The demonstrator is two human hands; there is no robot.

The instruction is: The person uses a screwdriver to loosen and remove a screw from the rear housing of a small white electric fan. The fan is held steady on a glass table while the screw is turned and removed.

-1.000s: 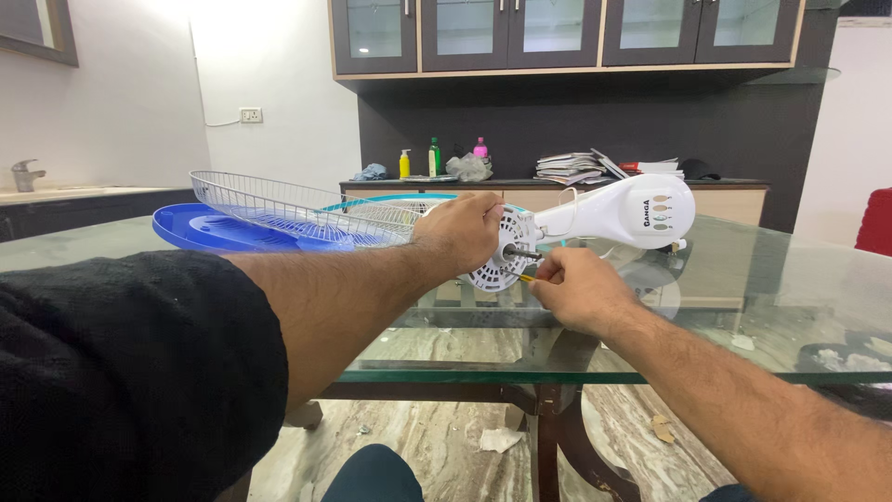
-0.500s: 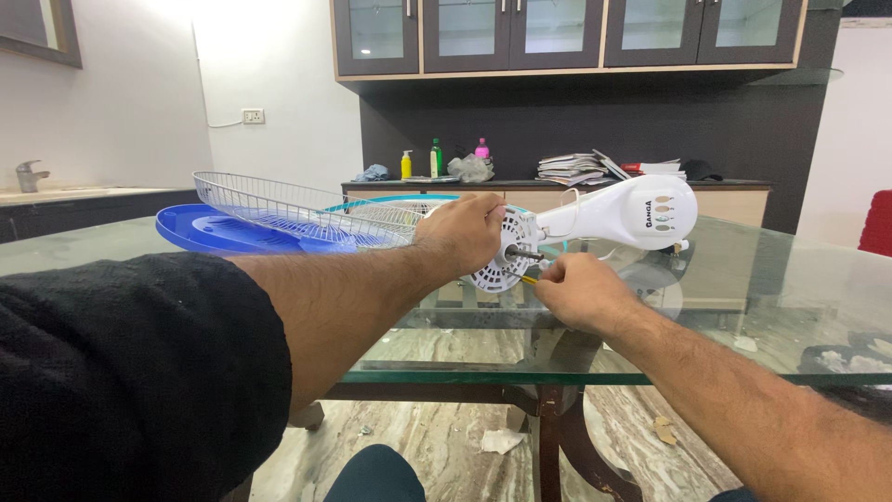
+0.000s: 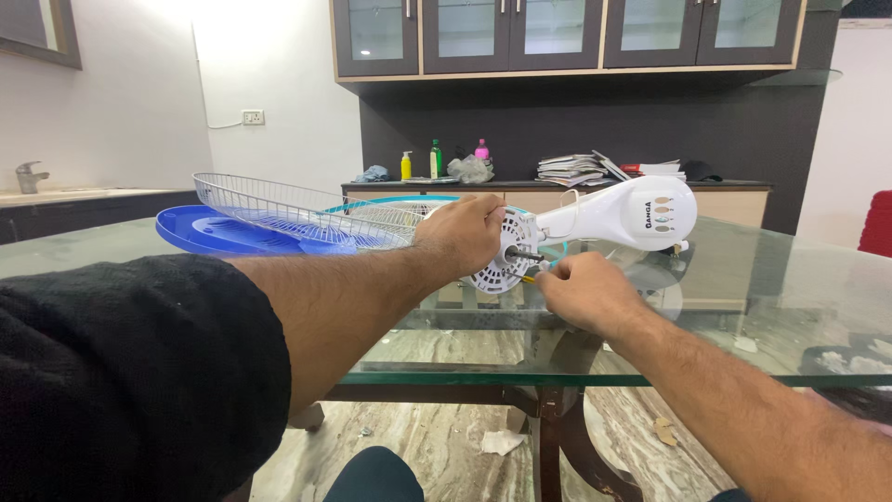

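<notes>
Two hands on a white fan motor (image 3: 595, 218) lying on the glass bench (image 3: 762, 307). Left hand (image 3: 462, 232) fingers clenched around its round front housing, right hand (image 3: 581, 293) fingers pinching something small just below the shaft. Wire guard (image 3: 279, 209) and blue blade (image 3: 214, 232) sit left of the fingers.

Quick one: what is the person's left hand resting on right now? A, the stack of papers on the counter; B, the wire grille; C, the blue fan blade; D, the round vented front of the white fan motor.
D: the left hand grips the round vented face of the white fan motor, beside its shaft.
</notes>
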